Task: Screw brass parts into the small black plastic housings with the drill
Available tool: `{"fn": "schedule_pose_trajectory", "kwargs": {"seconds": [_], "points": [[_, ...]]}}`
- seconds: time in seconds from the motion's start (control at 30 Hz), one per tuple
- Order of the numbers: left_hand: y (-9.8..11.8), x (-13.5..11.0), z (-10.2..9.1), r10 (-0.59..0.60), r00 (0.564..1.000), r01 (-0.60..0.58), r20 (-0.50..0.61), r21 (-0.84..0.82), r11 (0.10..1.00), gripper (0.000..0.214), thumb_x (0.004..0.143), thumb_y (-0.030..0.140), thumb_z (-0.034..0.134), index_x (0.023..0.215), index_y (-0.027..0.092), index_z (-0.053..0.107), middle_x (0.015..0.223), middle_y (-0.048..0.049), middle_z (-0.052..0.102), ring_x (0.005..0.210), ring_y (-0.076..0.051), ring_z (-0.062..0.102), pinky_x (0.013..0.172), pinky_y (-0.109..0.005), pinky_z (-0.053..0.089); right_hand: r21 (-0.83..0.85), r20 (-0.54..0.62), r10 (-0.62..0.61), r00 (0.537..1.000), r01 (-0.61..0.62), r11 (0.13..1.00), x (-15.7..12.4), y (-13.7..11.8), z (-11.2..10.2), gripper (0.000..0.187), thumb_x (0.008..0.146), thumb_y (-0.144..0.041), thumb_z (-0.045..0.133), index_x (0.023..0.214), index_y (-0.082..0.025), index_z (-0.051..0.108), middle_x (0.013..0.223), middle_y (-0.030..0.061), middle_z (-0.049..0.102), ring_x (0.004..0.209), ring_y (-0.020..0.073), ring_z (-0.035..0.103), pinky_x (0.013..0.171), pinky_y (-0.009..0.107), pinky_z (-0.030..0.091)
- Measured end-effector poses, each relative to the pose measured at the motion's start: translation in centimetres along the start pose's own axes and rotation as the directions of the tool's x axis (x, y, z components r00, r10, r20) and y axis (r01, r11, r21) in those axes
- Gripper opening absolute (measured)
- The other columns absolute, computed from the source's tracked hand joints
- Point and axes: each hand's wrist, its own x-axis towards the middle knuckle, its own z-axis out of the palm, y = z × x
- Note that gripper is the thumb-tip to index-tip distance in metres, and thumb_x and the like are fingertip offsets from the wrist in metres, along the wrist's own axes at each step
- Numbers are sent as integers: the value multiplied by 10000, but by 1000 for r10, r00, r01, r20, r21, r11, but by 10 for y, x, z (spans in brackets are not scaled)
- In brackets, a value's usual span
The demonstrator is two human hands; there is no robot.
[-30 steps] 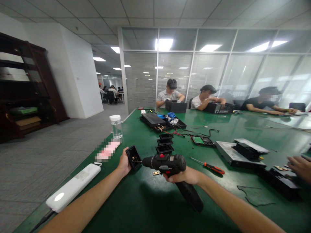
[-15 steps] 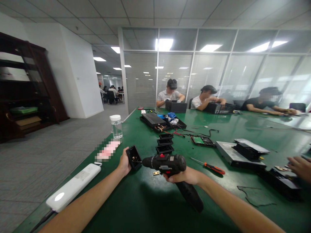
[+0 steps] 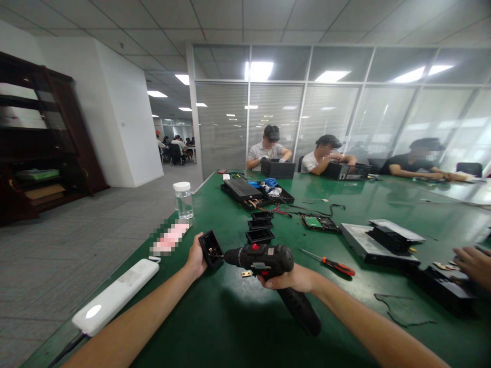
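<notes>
My left hand point(image 3: 197, 258) grips a small black open box point(image 3: 210, 248), tilted with its opening toward the drill. Small brass-coloured parts show inside it. My right hand point(image 3: 289, 278) is wrapped round the handle of a black cordless drill point(image 3: 264, 259) with red marks. The drill's bit points left into the box's opening; where exactly its tip rests is too small to tell. A small brass-coloured plate point(image 3: 246, 274) lies on the table below the drill. Just beyond the drill, a row of similar black boxes point(image 3: 260, 235) stands on the green table point(image 3: 215, 327).
An orange-handled screwdriver point(image 3: 333, 265) lies right of the drill. A white power strip point(image 3: 118, 294) and a water bottle point(image 3: 183, 200) are at left. Metal casings point(image 3: 372, 245) and a co-worker's hand point(image 3: 473, 263) are at right. Dismantled equipment point(image 3: 245, 190) lies farther back, near other people.
</notes>
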Motion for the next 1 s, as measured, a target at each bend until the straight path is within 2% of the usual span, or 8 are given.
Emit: {"fn": "schedule_pose_trajectory", "kwargs": {"seconds": [0.23,0.4,0.63,1.0], "points": [[-1,0,-1,2,1000,-3,21,19,1000,269,651,424,533,678,156,544,564,-16,554,506,-169,545,544,-322,455,-1,-1,18,1000,-18,1000,5,13,-3,177,684,-252,576,846,-179,584,817,45,555,769,176,517,721,322,405],[-1,0,-1,-20,999,19,30,16,1000,272,655,425,523,661,154,547,555,-17,554,492,-163,538,522,-306,447,10,2,2,1000,-2,1000,4,11,-2,158,722,-220,543,871,-181,577,840,50,551,777,160,505,720,306,389],[0,1,-2,-19,999,19,31,0,1000,253,652,407,534,672,155,552,565,-12,559,502,-161,545,529,-305,451,21,9,3,1000,-3,1000,8,16,-5,228,676,-222,596,880,-127,561,815,28,522,740,133,484,698,266,404],[-1,-1,-2,2,1000,-3,25,36,999,259,651,419,534,667,160,542,566,-15,563,505,-170,551,529,-318,457,31,16,-18,1000,18,999,9,16,-5,219,682,-241,592,863,-120,563,788,25,509,721,124,472,682,248,398]]}}
